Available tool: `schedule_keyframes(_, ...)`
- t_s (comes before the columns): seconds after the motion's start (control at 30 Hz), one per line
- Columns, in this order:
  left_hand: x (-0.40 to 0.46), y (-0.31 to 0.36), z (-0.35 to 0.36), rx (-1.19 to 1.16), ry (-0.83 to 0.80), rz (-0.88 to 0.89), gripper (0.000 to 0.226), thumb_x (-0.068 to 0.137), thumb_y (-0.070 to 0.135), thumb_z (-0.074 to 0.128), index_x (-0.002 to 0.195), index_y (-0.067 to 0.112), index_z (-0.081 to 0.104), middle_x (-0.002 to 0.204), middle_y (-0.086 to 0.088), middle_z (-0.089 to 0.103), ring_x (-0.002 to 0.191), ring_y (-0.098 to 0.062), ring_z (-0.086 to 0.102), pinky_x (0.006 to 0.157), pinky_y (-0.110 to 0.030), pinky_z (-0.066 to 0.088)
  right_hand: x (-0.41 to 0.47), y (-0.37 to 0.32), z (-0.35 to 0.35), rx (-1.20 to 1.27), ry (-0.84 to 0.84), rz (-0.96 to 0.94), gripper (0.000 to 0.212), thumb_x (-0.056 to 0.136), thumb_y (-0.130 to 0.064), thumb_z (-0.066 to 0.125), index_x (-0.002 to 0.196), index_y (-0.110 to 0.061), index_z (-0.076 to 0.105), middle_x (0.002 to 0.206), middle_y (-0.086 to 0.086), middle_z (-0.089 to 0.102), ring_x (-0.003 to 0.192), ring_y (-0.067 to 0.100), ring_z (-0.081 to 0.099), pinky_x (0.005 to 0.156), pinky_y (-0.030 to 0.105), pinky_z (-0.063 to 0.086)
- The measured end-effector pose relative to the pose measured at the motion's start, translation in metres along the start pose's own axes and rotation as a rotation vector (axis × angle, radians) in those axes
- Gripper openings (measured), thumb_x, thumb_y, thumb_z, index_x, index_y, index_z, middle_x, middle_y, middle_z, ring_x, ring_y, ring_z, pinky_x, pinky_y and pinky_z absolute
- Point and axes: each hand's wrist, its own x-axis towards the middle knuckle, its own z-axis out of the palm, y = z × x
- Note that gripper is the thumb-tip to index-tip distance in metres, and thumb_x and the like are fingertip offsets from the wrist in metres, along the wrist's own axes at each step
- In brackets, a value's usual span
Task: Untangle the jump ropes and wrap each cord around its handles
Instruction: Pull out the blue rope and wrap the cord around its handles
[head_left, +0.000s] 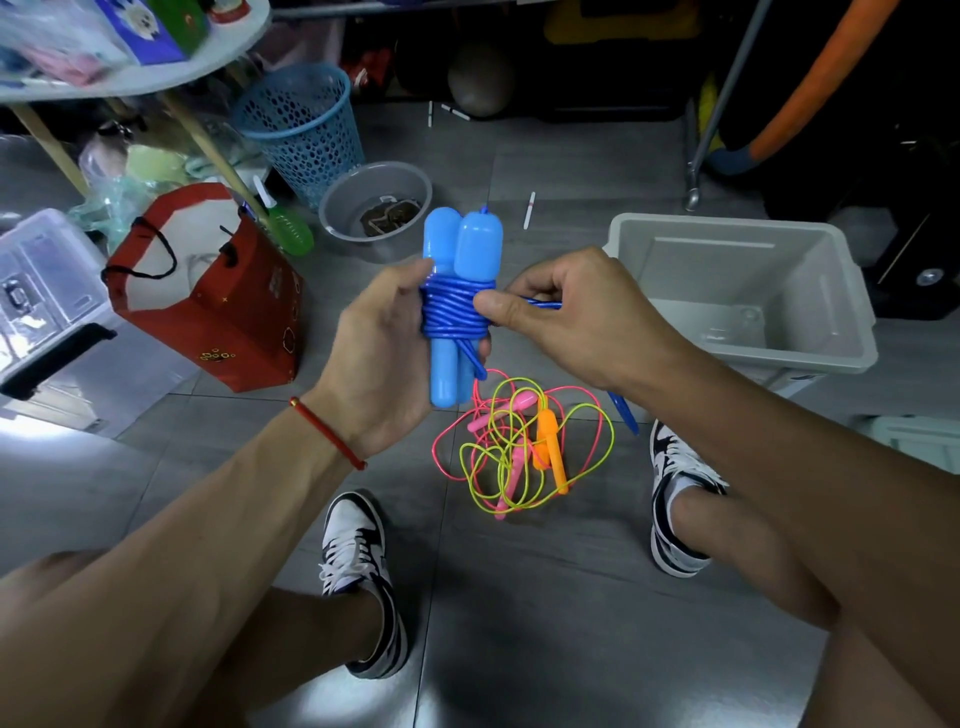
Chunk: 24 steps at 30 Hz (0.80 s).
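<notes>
**Above the floor, between two hands: blue rope being wrapped**

Left hand (382, 343) is gripping the pair of blue handles (457, 291) side by side and upright, fingers curling round them so the coils cannot slip. Blue cord (452, 312) is sitting in a tight band around the handles' middle. Right hand (563, 312) is pinching the cord's free run between thumb and fingers just beside the band, apparently keeping it taut for the next turn. A short tail of blue is hanging below the right wrist, so the winding is judged nearly finished.

On the tiled floor (519, 649), directly below the hands and between the two shoes, the pink and yellow cords (498, 457) are lying tangled together with their pink handles (511, 467) and orange handles (550, 441); these are waiting untouched.

Grey bin (841, 291) is standing open to the right, likely the place for finished ropes. Red paper bag (228, 312) is standing to the left.
</notes>
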Motion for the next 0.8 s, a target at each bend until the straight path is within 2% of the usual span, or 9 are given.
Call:
schedule_keyframes(0.07,-0.001,0.000,-0.001,-0.014,0.005,0.017,0.053,0.100,0.038,0.036,0.137,0.003,0.046,0.107,-0.013,0.057,0.082,-0.026,0.053,0.085,-0.040,0.043,0.002,0.003,0.002,-0.012,0.038,-0.011,0.036,0.091,-0.050,0.065,0.080,-0.018,0.077,0.076,0.012,0.071,0.073,0.026,0.063,0.065,0.037,0.051)
schedule_keyframes(0.17,-0.004,-0.002,-0.004,0.123,0.021,0.049,0.051,0.105,0.031,0.036,0.143,-0.002,0.043,0.116,-0.014,0.062,0.091,-0.027,0.059,0.099,-0.051,0.043,0.006,0.007,-0.002,-0.019,0.045,-0.008,0.032,0.092,-0.048,0.064,0.085,-0.020,0.078,0.081,0.010,0.073,0.080,0.026,0.066,0.074,0.041,0.052)
schedule_keyframes(0.23,-0.008,-0.003,-0.007,0.212,0.019,0.094,0.050,0.102,0.022,0.043,0.142,-0.006,0.039,0.118,-0.018,0.062,0.096,-0.032,0.061,0.099,-0.059,0.046,0.008,0.009,-0.007,-0.045,0.011,-0.019,0.027,0.091,-0.046,0.066,0.083,-0.022,0.077,0.075,0.002,0.071,0.076,0.017,0.064,0.073,0.037,0.051)
schedule_keyframes(0.3,-0.011,-0.002,-0.009,0.246,0.053,0.123,0.052,0.096,0.017,0.051,0.140,-0.007,0.038,0.116,-0.023,0.061,0.098,-0.037,0.062,0.093,-0.060,0.049,0.008,0.009,-0.010,-0.062,-0.029,-0.029,0.024,0.092,-0.044,0.067,0.080,-0.025,0.075,0.068,-0.008,0.066,0.068,0.004,0.057,0.068,0.028,0.045)
schedule_keyframes(0.37,-0.010,-0.002,-0.011,0.264,0.098,0.137,0.048,0.093,0.015,0.056,0.134,-0.004,0.041,0.111,-0.025,0.060,0.095,-0.036,0.061,0.087,-0.059,0.050,0.007,0.009,-0.010,-0.094,-0.052,-0.048,0.025,0.092,-0.043,0.066,0.080,-0.023,0.075,0.064,-0.008,0.062,0.065,0.008,0.053,0.066,0.027,0.040)
schedule_keyframes(0.53,-0.004,-0.011,-0.008,0.342,0.213,0.152,0.029,0.089,0.015,0.066,0.111,0.007,0.049,0.100,-0.021,0.064,0.082,-0.031,0.063,0.078,-0.055,0.053,0.003,0.008,-0.001,-0.307,-0.109,-0.051,0.030,0.098,-0.041,0.055,0.085,-0.018,0.070,0.070,0.003,0.063,0.068,0.021,0.054,0.063,0.035,0.040)
schedule_keyframes(0.6,0.001,-0.015,-0.007,0.406,0.274,0.180,0.021,0.093,0.010,0.067,0.106,0.009,0.050,0.096,-0.019,0.066,0.079,-0.029,0.063,0.070,-0.042,0.055,0.000,0.007,0.005,-0.401,-0.137,-0.051,0.033,0.101,-0.038,0.050,0.083,-0.013,0.059,0.072,0.005,0.058,0.072,0.027,0.053,0.063,0.035,0.035)
schedule_keyframes(0.67,0.006,-0.017,-0.011,0.486,0.340,0.211,0.018,0.094,0.007,0.065,0.103,0.010,0.050,0.090,-0.014,0.068,0.072,-0.022,0.066,0.062,-0.034,0.053,-0.002,0.005,0.009,-0.488,-0.155,-0.084,0.031,0.104,-0.038,0.044,0.080,-0.017,0.045,0.075,0.005,0.051,0.075,0.032,0.052,0.064,0.036,0.035)
schedule_keyframes(0.8,0.012,-0.019,-0.020,0.596,0.410,0.180,0.022,0.092,0.011,0.069,0.102,0.012,0.049,0.085,-0.008,0.073,0.064,-0.010,0.067,0.057,-0.023,0.052,-0.005,0.005,0.012,-0.633,-0.207,-0.176,0.026,0.107,-0.035,0.034,0.089,-0.018,0.041,0.089,0.006,0.054,0.085,0.035,0.059,0.068,0.039,0.040)
